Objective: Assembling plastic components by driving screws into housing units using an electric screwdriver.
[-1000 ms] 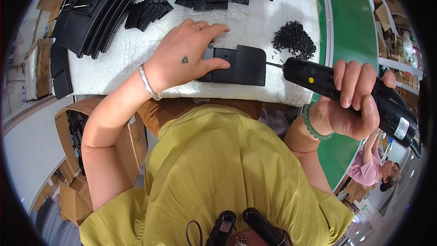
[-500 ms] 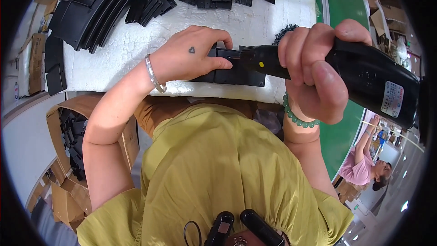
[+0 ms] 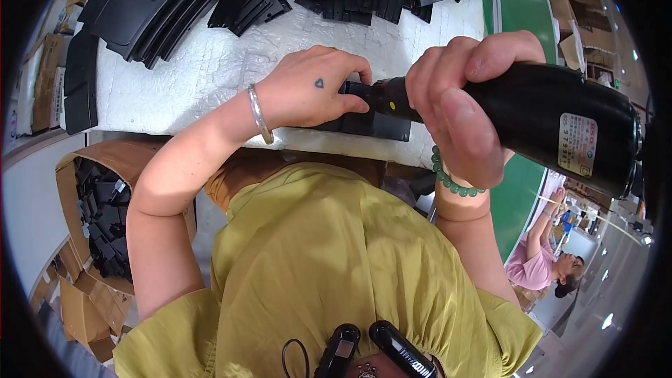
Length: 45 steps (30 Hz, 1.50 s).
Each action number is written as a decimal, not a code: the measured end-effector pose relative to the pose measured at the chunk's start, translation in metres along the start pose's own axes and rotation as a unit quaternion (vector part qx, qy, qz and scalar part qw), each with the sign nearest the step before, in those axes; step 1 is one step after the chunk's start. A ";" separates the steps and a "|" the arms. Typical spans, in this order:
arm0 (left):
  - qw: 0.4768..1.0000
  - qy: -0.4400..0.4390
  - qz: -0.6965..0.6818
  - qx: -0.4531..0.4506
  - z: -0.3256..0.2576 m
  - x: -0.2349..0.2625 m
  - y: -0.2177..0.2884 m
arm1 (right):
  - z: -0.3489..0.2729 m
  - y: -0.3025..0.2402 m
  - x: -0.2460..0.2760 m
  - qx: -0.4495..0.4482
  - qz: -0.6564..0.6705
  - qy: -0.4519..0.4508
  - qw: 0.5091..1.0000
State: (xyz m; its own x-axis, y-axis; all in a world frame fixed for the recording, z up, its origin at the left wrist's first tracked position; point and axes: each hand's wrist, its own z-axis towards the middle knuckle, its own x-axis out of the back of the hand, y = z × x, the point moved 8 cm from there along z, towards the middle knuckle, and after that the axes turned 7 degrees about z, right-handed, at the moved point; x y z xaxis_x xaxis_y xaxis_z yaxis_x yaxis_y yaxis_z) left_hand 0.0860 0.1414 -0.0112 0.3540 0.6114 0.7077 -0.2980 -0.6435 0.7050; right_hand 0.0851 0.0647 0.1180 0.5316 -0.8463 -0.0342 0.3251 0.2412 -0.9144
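Note:
My right hand (image 3: 458,98) is wrapped round the body of a black electric screwdriver (image 3: 553,108), held almost level with its nose pointing left. The nose reaches between the thumb and forefinger of my left hand (image 3: 311,87). Those fingers are closed over a flat black plastic part (image 3: 381,128) lying near the front edge of the table. Part of it is covered by my left hand and the tool. The screwdriver's bit and whatever it touches are hidden.
The white-covered table (image 3: 203,77) bears a stack of large curved black panels (image 3: 150,10) at the far left and several small black plates (image 3: 259,3) along the back. Below its left side stands a cardboard box (image 3: 70,189) of black pieces. Another person (image 3: 539,266) is at the right.
The screwdriver has moved left, its nose now further in between my left thumb and forefinger. My left hand has shifted slightly right in the view, which has itself moved a little.

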 end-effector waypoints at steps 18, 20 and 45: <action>0.994 0.079 0.044 -0.059 -0.002 0.016 0.010 | -0.029 -0.010 0.104 0.076 0.037 0.214 0.973; 0.987 0.129 0.054 -0.077 -0.003 0.028 0.020 | -0.038 0.003 0.118 0.060 0.025 0.237 0.969; 0.976 0.131 0.040 -0.169 0.023 -0.002 0.076 | -0.064 -0.029 0.115 0.124 0.135 0.188 0.965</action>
State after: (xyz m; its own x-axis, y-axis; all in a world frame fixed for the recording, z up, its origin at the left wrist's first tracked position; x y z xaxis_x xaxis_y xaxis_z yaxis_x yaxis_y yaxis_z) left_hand 0.0829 0.0809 0.0402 0.0908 0.6905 0.7176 -0.6072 -0.5328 0.5895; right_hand 0.0872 -0.0703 0.1149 0.3164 -0.8377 -0.4452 0.4160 0.5443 -0.7285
